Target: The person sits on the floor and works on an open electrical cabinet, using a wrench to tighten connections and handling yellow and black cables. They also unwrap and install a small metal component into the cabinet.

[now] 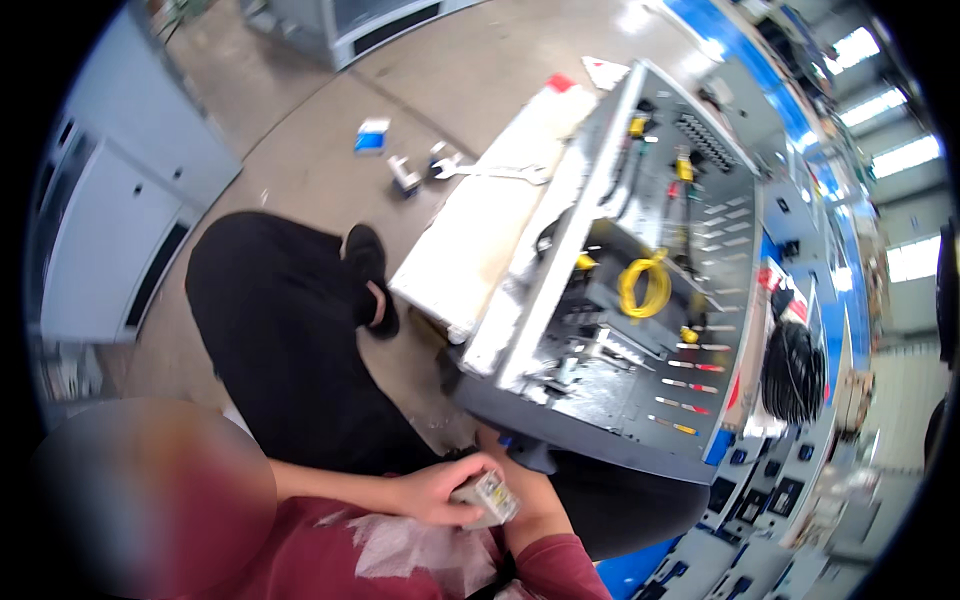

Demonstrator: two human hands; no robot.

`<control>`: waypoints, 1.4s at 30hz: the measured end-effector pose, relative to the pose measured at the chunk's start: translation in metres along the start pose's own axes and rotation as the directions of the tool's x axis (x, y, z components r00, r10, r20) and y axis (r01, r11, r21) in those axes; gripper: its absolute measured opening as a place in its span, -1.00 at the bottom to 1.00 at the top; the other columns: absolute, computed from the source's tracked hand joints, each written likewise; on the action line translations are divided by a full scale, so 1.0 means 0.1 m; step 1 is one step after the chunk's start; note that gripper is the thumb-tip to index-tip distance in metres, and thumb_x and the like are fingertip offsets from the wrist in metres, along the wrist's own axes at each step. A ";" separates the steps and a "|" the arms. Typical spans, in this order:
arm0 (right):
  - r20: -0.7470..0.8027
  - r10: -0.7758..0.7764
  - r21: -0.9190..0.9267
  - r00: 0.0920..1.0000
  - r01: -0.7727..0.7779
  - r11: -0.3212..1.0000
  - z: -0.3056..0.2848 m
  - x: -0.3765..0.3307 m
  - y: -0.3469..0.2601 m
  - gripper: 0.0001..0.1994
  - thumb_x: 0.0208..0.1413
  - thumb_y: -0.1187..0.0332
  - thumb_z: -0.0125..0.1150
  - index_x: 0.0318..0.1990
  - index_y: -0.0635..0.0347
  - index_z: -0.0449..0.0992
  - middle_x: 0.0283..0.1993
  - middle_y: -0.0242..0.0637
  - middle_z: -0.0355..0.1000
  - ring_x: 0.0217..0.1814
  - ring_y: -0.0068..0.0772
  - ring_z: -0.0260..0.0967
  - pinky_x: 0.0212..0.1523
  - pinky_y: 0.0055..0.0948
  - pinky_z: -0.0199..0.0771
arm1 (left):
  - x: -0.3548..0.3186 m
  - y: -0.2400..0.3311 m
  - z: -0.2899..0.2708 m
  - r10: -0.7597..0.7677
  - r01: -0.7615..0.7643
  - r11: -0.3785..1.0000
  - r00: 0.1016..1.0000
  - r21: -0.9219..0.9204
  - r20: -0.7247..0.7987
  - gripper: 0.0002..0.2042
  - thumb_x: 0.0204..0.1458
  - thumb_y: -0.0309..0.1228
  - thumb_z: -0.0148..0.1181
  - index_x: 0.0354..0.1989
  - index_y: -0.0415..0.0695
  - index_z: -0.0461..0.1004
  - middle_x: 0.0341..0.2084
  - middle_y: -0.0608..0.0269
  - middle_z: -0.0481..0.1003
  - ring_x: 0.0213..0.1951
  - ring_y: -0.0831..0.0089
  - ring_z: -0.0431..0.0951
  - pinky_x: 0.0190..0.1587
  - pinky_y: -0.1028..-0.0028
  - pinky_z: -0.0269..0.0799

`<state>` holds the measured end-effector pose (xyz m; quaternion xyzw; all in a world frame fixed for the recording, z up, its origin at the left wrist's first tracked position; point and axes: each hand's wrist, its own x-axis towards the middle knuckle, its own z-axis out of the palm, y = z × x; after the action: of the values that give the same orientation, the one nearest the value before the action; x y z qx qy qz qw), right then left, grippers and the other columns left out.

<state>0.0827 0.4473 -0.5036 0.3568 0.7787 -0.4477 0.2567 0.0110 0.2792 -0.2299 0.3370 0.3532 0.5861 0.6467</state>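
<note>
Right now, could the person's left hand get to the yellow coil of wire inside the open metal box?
Probably not without letting go: the left hand is wrapped around a small clear block, and the yellow coil lies well beyond it inside the open metal box, though nothing covers it.

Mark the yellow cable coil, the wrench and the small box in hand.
yellow cable coil [643, 285]: head view, on the coil's loop.
wrench [490, 172]: head view, mid-handle.
small box [490, 497]: head view, its top face.

The bare concrete floor [300, 150] carries an open grey metal cabinet [620, 330] lying on its back beside a white panel [480, 240]. A silver wrench [495, 173] rests across that panel's far end. A small blue-and-white box [372, 135] and two small metal parts [405, 175] lie on the floor nearby.
</note>
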 end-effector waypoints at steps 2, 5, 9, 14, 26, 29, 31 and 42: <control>-0.031 -0.007 -0.053 0.999 0.005 0.999 -0.03 -0.17 -0.24 -0.55 0.29 0.07 0.15 0.07 0.30 0.57 0.03 0.10 0.57 0.14 0.09 0.56 0.09 0.00 0.58 | 0.00 0.45 -0.16 -0.016 -0.023 0.970 0.988 0.242 0.156 -0.50 0.13 -0.40 0.36 0.21 -0.18 0.32 0.01 0.20 0.48 0.04 0.44 0.51 0.09 0.37 0.44; -0.042 -0.050 -0.166 0.998 0.042 0.985 -0.15 -0.54 -0.77 -0.57 0.28 0.09 0.17 0.04 0.32 0.59 0.01 0.11 0.58 0.13 0.10 0.56 0.09 -0.01 0.58 | 0.02 1.16 -0.42 -0.065 -0.031 0.963 0.938 0.268 0.340 -0.50 0.07 -0.40 0.40 0.16 -0.20 0.35 -0.03 0.19 0.49 0.01 0.42 0.53 0.07 0.36 0.47; -0.009 -0.118 -0.369 0.993 0.106 0.923 -0.54 -1.21 -1.56 -0.59 0.26 0.12 0.20 -0.01 0.34 0.62 -0.02 0.13 0.59 0.11 0.12 0.57 0.09 -0.01 0.59 | 0.06 2.20 -0.77 -0.045 0.021 0.998 0.884 0.057 0.465 -0.50 -0.01 -0.53 0.35 0.11 -0.22 0.30 -0.06 0.16 0.50 0.03 0.33 0.55 0.12 0.30 0.47; -0.017 -0.320 -0.440 0.947 0.280 0.853 -1.14 -2.49 -2.01 -0.54 0.32 0.10 0.12 0.00 0.43 0.61 0.04 0.11 0.55 0.14 0.11 0.53 0.19 -0.11 0.52 | 0.31 3.16 -0.77 0.214 -0.241 0.969 0.928 0.055 0.303 -0.51 -0.13 -0.55 0.46 -0.09 -0.13 0.25 -0.07 0.05 0.53 0.06 -0.01 0.62 0.12 0.07 0.50; -0.375 -0.493 -0.099 0.785 0.494 0.864 -3.57 -4.33 -2.56 -0.73 0.39 0.36 0.17 0.13 0.28 0.58 0.01 -0.16 0.60 0.06 -0.28 0.56 0.13 -0.33 0.52 | 2.02 3.60 -0.79 0.198 -0.123 0.826 0.977 0.549 -0.079 -0.41 -0.07 -0.66 0.25 0.21 -0.17 0.24 -0.12 0.09 0.49 -0.12 0.46 0.51 -0.11 0.47 0.44; -0.464 -0.349 -0.071 0.814 0.359 0.931 -3.89 -4.03 -2.51 -0.72 0.38 0.33 0.15 0.13 0.25 0.61 -0.04 -0.16 0.64 0.04 -0.30 0.57 0.11 -0.33 0.53 | 2.46 3.63 -0.86 0.138 -0.054 0.812 0.985 0.581 -0.101 -0.33 -0.08 -0.64 0.23 0.33 -0.22 0.31 -0.07 0.04 0.51 -0.05 0.37 0.53 0.01 0.41 0.47; -0.476 -0.319 -0.130 0.820 0.293 0.947 -4.14 -3.81 -2.55 -0.69 0.38 0.27 0.17 0.13 0.24 0.61 -0.06 -0.12 0.65 0.00 -0.26 0.59 0.11 -0.31 0.54 | 2.75 3.63 -0.98 0.110 -0.013 0.810 0.985 0.586 -0.130 -0.48 -0.08 -0.60 0.24 0.16 -0.26 0.49 -0.06 0.08 0.54 -0.04 0.38 0.54 0.04 0.43 0.45; -0.538 -0.498 -0.640 0.680 0.055 0.766 -4.94 -1.91 -2.44 -0.69 0.31 0.09 0.20 -0.15 0.13 0.70 -0.19 -0.24 0.66 0.01 -0.19 0.52 0.26 -0.11 0.26 | 3.63 3.35 -1.33 0.518 -0.180 0.259 0.855 0.949 0.020 -0.42 -0.05 -0.43 0.34 0.24 -0.09 0.40 -0.22 0.05 0.55 -0.16 0.23 0.56 0.02 0.36 0.46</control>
<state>-0.0310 0.7365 -0.0097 0.2708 0.9603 -0.0622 -0.0272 -0.2530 0.6720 -0.0371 0.6200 0.6282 0.4519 0.1292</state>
